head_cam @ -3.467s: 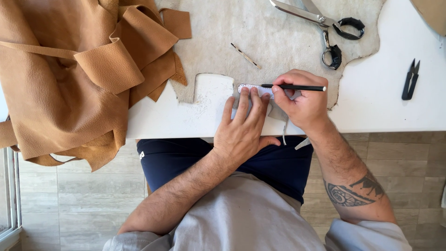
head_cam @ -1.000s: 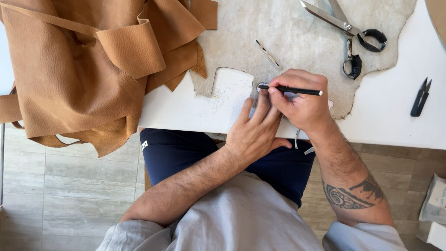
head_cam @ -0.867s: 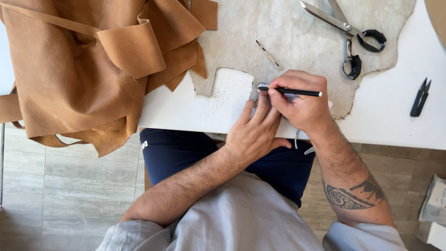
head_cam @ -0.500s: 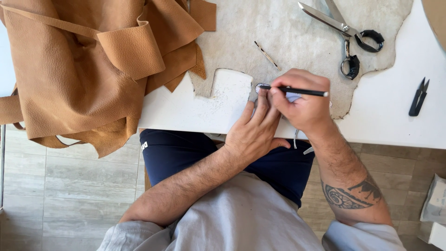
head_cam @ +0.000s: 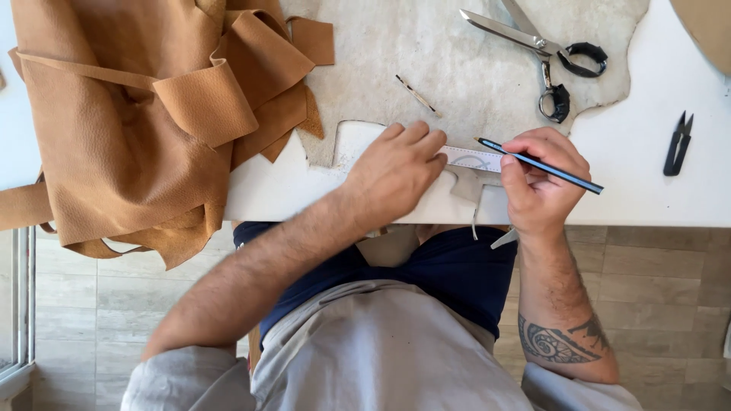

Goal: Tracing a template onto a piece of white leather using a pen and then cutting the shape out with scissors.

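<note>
Left hand (head_cam: 396, 171): laid flat, fingers extended, pressing on the left end of a narrow white template strip (head_cam: 472, 159) at the centre of the frame. The strip lies across the lower edge of a pale grey hide (head_cam: 472, 68), near the front edge of the white table (head_cam: 647, 183).

Right hand (head_cam: 537, 183): closed around a dark pencil (head_cam: 541, 165), just right of the strip. The pencil runs diagonally — tip toward the upper left, above the strip's right end; whether the tip touches cannot be determined.

Surrounding items:
- Large scissors (head_cam: 544, 57) with black handles, blades partly apart, resting on the hide in the upper right of the frame.
- Small black thread snips (head_cam: 676, 144) on bare table at the right edge, well apart from the hand.
- A thin stick-like tool (head_cam: 416, 95) on the hide, above the left hand.
- Tan leather (head_cam: 129, 114) — a folded heap filling the upper left and hanging over the table edge.
</note>
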